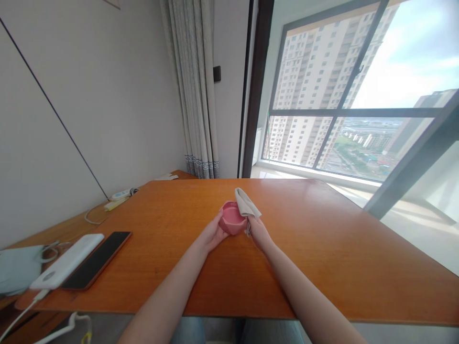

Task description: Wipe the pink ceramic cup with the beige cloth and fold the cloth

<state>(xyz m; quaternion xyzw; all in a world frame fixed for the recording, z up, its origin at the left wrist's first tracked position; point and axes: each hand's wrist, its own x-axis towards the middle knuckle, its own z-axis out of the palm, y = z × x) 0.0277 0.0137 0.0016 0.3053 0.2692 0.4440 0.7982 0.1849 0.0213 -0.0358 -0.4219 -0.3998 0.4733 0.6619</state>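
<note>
A small pink bowl with a wavy rim is tilted toward me over the middle of the wooden table. My left hand is closed around the bowl's left side. A folded pale grey cloth is bunched in my right hand, which is closed on it at the bowl's right edge. Part of the cloth stands up above the rim, and a crumpled end hangs below my fingers. The fingertips under the bowl are hidden.
To the left lie a black phone and a white power bank with a cable. Beyond them are a pale pouch and a power strip by the wall. A curtain and a large window stand behind the table.
</note>
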